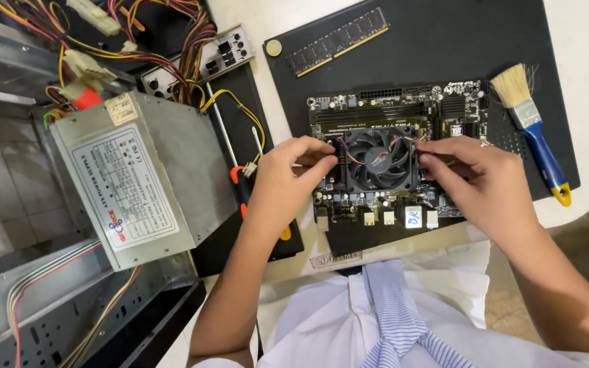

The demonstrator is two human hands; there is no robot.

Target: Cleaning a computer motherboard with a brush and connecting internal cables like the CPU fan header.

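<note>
I have both forearms angled in from below. My left hand [294,174] is curled at the left edge of the cooler fan [378,158], fingers [322,153] pinched together on its side. My right hand [475,180] mirrors it, fingers [438,160] closed against the right edge. The fan sits mid-motherboard [390,153] on a black mat [438,48], white table [581,61]. Grey power supply [141,177] left, brush [533,126] right, RAM stick [339,41] above.

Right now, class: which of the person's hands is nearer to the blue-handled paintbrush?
Right. The right hand grips the cooler fan's right side, just left of the paintbrush; the left hand is at the fan's far side.
</note>
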